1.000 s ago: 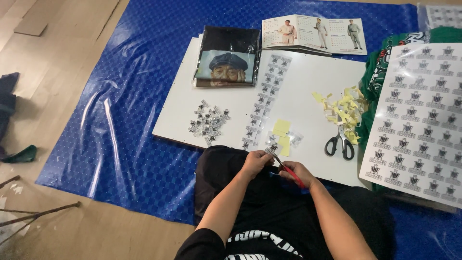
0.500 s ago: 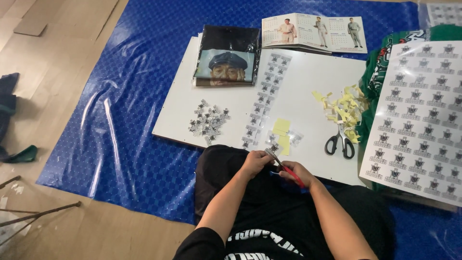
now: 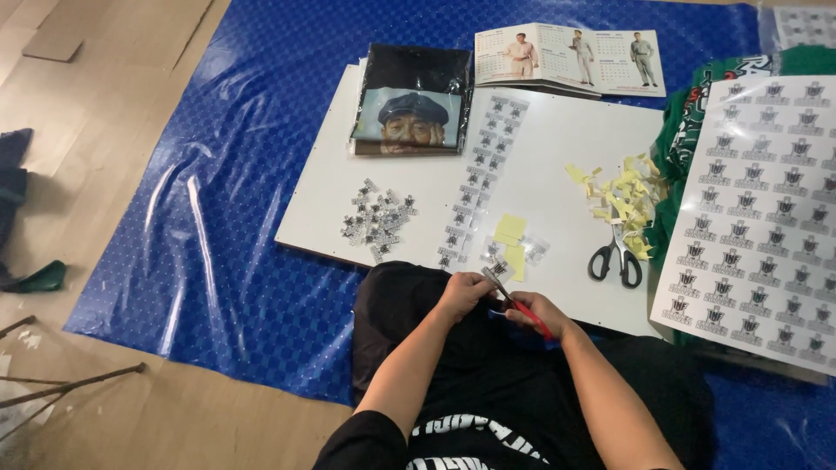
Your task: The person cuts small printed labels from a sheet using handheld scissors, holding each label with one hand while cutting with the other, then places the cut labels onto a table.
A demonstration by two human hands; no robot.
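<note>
My right hand is closed around the red scissors, blades pointing up and to the left toward my left hand. That hand pinches a small sticker piece between thumb and fingers, right at the blade tips, so the piece sits just above both hands at the near edge of the white board. The scissors' long axis runs diagonally, handle low by my right wrist, tips high by the piece (too small to tell whether the blades are parted). The left hand is nearer the piece and touches it. Beyond lie a strip of stickers, a pile of cut pieces, yellow scraps, black scissors, and a full sheet to my right.
</note>
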